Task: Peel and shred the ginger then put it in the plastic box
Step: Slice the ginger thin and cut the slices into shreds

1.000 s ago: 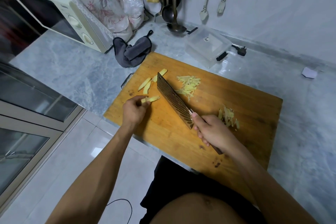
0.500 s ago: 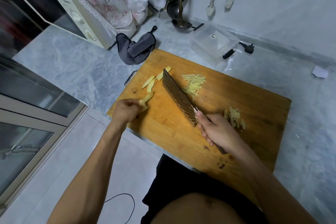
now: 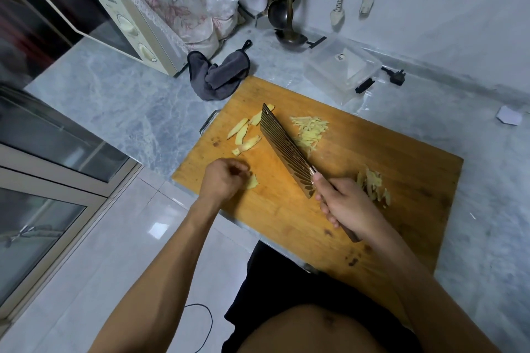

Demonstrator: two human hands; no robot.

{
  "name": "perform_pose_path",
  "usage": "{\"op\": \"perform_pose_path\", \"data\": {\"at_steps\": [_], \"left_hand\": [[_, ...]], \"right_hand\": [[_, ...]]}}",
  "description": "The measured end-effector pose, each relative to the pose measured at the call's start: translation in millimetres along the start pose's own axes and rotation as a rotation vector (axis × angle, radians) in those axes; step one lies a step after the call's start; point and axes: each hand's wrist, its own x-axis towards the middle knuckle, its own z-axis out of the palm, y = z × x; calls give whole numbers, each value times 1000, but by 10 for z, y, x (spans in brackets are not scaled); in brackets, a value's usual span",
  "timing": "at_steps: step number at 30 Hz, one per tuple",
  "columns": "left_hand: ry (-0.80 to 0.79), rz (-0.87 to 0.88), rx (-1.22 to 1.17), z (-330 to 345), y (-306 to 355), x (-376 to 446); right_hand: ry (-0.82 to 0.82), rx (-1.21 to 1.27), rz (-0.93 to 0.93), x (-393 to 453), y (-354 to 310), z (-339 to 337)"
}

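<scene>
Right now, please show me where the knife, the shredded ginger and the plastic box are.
knife (image 3: 284,149), head view, middle of blade.
shredded ginger (image 3: 309,130), head view, centre of pile.
plastic box (image 3: 341,71), head view, clear lid.

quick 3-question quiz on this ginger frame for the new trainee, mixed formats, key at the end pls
1. True or false: shredded ginger is already in the plastic box.
2. What does the right hand grip? A) ladle B) knife C) cloth
3. Fill in: the ginger slices lie on the cutting board, on the ___ hand's side of the blade.

Key: 1 false, it sits on the board; 2 B; 3 left.
</scene>
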Motion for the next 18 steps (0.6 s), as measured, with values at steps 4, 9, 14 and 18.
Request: {"op": "perform_pose_path", "data": {"at_steps": [4, 9, 14, 18], "left_hand": [[246, 66, 84, -46, 152, 246], [251, -105, 311, -16, 387, 609], [240, -90, 372, -18, 465, 715], [166, -109, 98, -114, 439, 714]], "right_hand": [[15, -11, -5, -23, -15, -61], [29, -18, -3, -65, -7, -130], [66, -1, -12, -121, 34, -149], [65, 8, -29, -136, 55, -159]]}}
